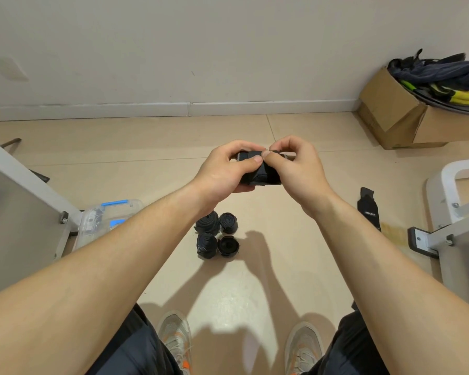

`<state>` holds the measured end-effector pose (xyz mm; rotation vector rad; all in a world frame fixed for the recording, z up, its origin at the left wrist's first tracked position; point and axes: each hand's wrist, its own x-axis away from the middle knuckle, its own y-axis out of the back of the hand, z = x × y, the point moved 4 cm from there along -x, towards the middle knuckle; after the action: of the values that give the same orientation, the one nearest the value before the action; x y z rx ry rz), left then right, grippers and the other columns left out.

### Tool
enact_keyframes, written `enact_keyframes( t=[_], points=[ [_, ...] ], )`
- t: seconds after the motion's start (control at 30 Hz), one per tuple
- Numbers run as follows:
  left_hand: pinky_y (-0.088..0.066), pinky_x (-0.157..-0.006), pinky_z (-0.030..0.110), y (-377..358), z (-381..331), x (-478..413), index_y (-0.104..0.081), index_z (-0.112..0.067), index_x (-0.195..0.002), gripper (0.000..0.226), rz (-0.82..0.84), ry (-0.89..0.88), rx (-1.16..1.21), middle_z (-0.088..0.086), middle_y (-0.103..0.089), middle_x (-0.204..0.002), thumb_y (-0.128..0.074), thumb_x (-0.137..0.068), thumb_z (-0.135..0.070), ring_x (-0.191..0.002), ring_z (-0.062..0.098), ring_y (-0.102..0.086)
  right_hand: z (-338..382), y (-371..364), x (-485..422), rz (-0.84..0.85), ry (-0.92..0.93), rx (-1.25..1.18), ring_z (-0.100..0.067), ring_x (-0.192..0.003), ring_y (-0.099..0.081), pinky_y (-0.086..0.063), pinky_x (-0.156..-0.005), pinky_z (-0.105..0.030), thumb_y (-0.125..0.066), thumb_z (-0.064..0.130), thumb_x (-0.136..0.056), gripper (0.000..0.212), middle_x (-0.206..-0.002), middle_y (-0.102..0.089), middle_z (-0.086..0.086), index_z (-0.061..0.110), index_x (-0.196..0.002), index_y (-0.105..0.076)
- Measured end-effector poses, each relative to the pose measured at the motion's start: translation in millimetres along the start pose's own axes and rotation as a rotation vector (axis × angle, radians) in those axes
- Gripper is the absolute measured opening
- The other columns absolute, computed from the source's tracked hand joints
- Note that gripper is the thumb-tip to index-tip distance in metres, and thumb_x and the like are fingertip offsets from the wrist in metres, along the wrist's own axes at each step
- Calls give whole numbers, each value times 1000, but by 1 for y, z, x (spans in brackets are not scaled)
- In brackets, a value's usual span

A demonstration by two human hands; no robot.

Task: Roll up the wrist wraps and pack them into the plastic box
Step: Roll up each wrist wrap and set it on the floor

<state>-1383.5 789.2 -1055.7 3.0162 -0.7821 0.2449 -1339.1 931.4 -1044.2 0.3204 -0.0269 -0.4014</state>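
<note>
Both hands hold a black wrist wrap roll (264, 175) in the air above the floor. My left hand (225, 169) grips its left side, thumb on top. My right hand (295, 163) pinches the roll's top edge with thumb and fingers. Several finished black rolls (217, 235) stand in a cluster on the tiles below. One flat, unrolled black wrap (368, 208) lies on the floor to the right. The clear plastic box (103, 220) with blue latches sits at the left, partly hidden by my left forearm.
Grey metal furniture legs (63, 223) stand at the left and another frame (444, 234) at the right. A cardboard box (406, 117) full of gear sits by the wall at the back right. My shoes (173, 336) are at the bottom.
</note>
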Motion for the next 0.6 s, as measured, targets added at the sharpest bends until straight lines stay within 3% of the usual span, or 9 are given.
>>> enact_keyframes(
  t=[0.17,0.27,0.47,0.53,0.6],
  points=[
    [-62,-78,37,2,1,-2,-70,-27,-108,17,-27,29,37,1,-63,-117,-68,-96,-14,-106,19,-66,-1,-3,-1,33,-80,-185,-18,-79,-56,-44,-70,-31,-73,31,-72,17,-86,-59,-4,21,-80,-61],
    [-63,-79,40,4,5,-4,-67,-19,-118,24,-67,105,47,5,-63,-121,-67,-94,-14,-111,22,-65,-5,-4,-1,55,-109,-212,-20,-76,-54,-42,-66,-30,-77,16,-82,17,-86,-58,-6,21,-81,-60],
    [-63,-80,38,5,5,-1,-69,-16,-106,12,-8,181,58,1,-68,-98,-69,-96,-22,-88,16,-68,-7,-8,-1,77,-197,-312,-22,-77,-61,-46,-65,-30,-68,-3,-82,24,-88,-68,-8,18,-87,-58],
    [-63,-80,39,3,7,0,-69,-14,-108,14,-12,191,67,2,-69,-97,-70,-95,-20,-87,17,-69,-8,-7,-3,67,-226,-336,-25,-78,-63,-47,-65,-31,-68,1,-79,21,-91,-70,-11,18,-88,-60],
    [-64,-77,40,0,8,1,-68,-9,-107,14,-29,217,129,7,-70,-93,-67,-97,-19,-82,21,-72,-10,-10,-2,87,-224,-310,-25,-82,-63,-51,-73,-38,-69,9,-88,16,-96,-67,-12,20,-99,-64]
  ],
)
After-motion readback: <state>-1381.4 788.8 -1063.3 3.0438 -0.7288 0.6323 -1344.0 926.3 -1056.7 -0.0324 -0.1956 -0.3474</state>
